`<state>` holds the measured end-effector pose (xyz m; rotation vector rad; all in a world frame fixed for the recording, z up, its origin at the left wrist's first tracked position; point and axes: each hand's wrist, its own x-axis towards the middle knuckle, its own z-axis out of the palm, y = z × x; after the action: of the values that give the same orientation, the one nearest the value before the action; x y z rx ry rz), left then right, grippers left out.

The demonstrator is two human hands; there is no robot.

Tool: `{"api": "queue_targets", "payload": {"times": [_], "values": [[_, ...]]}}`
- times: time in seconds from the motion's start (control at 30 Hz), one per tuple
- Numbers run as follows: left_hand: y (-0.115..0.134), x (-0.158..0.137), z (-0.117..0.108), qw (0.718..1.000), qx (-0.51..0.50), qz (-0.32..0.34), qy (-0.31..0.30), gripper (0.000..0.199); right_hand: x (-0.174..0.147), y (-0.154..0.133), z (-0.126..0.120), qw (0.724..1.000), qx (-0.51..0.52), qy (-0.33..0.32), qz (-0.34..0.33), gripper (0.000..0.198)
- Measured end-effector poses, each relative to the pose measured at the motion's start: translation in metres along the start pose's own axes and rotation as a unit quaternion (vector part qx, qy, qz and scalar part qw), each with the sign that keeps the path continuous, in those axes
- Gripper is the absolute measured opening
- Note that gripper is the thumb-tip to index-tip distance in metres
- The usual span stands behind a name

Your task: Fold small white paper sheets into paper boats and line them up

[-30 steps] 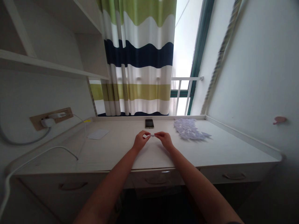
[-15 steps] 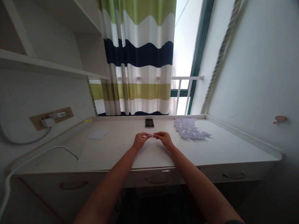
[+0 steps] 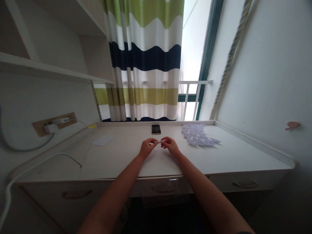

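Between my two hands is a small folded piece of white paper, held just above the white desk. My left hand pinches its left end between thumb and fingers. At the other end, my right hand has its thumb and fingertips closed on the paper's edge. The fingers cover much of the piece, so its exact shape is hard to make out. To the right of my hands lies a spread of many folded, pointed white paper pieces.
A black phone lies behind my hands. Flat white paper sheets rest on the left of the desk, near a white cable. Plugs sit in a wall socket. A striped curtain hangs behind the desk, and a shelf overhangs at left.
The paper has turned slightly between my fingers, and my right fingers have shifted and loosened a little. My forearms stay nearly in place.
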<state>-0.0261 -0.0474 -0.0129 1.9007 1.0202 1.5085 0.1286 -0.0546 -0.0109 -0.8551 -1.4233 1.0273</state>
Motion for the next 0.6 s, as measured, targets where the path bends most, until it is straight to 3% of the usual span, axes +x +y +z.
{"api": "queue_targets", "payload": {"times": [0.27, 0.6], "values": [[0.0012, -0.0028, 0.0043, 0.993, -0.078, -0.040, -0.079, 0.026, 0.0014, 0.0016, 0.0013, 0.998, 0.058, 0.011, -0.022, 0.024], [-0.0020, -0.0007, 0.0060, 0.988, -0.113, -0.080, -0.070, 0.022, 0.0025, 0.0022, 0.0017, 0.998, 0.015, 0.019, -0.050, 0.020]]}}
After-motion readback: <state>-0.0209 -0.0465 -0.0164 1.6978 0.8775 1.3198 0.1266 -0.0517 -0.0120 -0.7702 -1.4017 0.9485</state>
